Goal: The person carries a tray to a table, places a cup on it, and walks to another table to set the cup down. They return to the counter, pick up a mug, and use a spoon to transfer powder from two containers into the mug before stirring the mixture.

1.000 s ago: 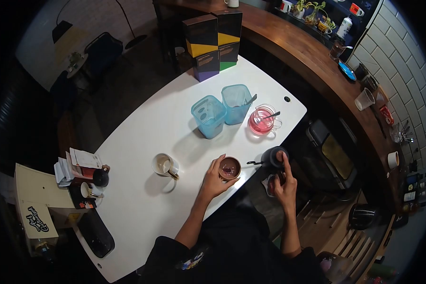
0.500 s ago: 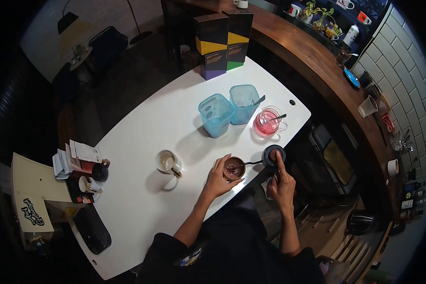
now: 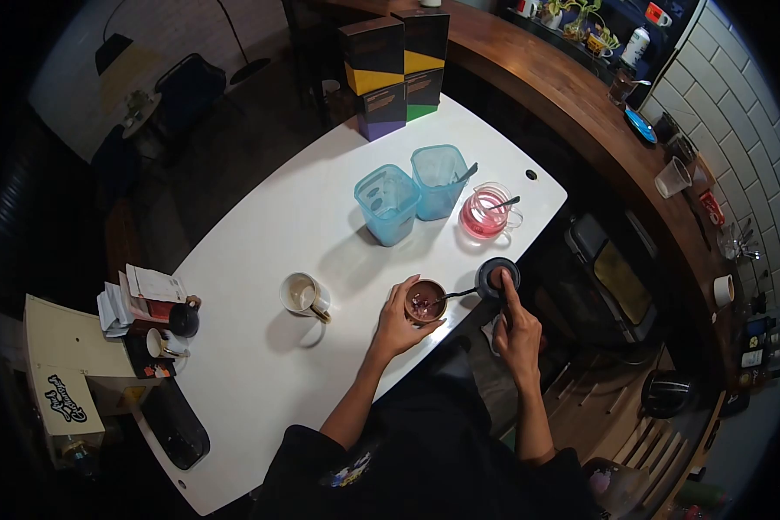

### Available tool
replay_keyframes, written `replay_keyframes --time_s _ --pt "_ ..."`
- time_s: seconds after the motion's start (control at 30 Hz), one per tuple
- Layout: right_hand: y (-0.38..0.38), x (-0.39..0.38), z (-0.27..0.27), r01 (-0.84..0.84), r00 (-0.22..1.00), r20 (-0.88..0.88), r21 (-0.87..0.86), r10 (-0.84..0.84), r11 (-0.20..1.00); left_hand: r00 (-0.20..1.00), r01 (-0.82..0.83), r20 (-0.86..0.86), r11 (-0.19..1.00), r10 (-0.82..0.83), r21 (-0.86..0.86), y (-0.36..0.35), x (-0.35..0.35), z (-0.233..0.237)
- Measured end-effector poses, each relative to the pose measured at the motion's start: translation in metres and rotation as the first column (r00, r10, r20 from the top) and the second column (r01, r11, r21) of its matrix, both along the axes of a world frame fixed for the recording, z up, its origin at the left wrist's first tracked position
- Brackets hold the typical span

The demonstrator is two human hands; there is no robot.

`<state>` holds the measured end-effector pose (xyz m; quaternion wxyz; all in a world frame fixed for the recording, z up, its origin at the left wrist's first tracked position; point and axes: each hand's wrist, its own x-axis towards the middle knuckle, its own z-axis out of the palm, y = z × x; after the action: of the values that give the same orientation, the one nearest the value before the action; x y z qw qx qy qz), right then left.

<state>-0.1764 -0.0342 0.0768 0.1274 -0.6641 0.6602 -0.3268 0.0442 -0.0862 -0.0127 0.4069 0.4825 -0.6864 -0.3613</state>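
My left hand [image 3: 397, 323] is wrapped round a small brown cup [image 3: 440, 289] on the white table, near its front edge. Dark reddish bits and shiny liquid show inside the cup. My right hand [image 3: 517, 340] grips a black round-topped device [image 3: 486, 276] just off the table's edge, its index finger laid on the top. A thin black tube [image 3: 459, 295] runs from the device into the cup; its tip is hard to make out. Left of my left hand stands a pale mug [image 3: 299, 292]. Beyond the device is a glass jug [image 3: 485, 214] of pink liquid with a spoon.
Two blue translucent containers [image 3: 387, 204] stand mid-table, one with a utensil in it. Stacked black boxes [image 3: 381, 108] rise at the table's far end. Papers [image 3: 154, 284] and a cup [image 3: 158, 342] sit at the left. A wooden counter [image 3: 572, 87] curves along the right.
The view has shifted slightly. My left hand stays round the cup, and my right hand still grips the black device with its index finger on top.
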Motion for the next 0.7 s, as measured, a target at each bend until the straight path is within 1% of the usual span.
replay_keyframes --time_s 0.13,0.2,0.5,0.6,0.7 --pt "-0.0009 0.0013 -0.0007 0.01 1.0 0.015 0.012 -0.01 1.0 1.0 -0.005 -0.011 1.0 0.005 -0.002 0.0004 0.0 -0.0013" --pt "-0.0025 0.0024 0.0009 0.009 1.0 0.023 -0.025 -0.008 1.0 1.0 -0.01 -0.015 1.0 0.009 -0.009 -0.0005 -0.0005 -0.001" --pt "-0.0073 0.0 -0.0007 0.021 1.0 0.012 -0.092 -0.02 0.996 1.0 -0.008 -0.008 1.0 0.008 0.005 -0.0002 -0.0002 0.0006" --pt "-0.0073 -0.0012 -0.0001 0.029 1.0 0.01 -0.055 -0.028 0.998 1.0 -0.005 -0.017 1.0 0.005 0.014 0.0 -0.0004 0.0003" --pt "-0.0076 -0.0008 -0.0006 0.023 1.0 0.008 -0.062 -0.023 0.998 1.0 -0.01 -0.024 1.0 0.01 0.024 0.0001 -0.0009 0.0004"
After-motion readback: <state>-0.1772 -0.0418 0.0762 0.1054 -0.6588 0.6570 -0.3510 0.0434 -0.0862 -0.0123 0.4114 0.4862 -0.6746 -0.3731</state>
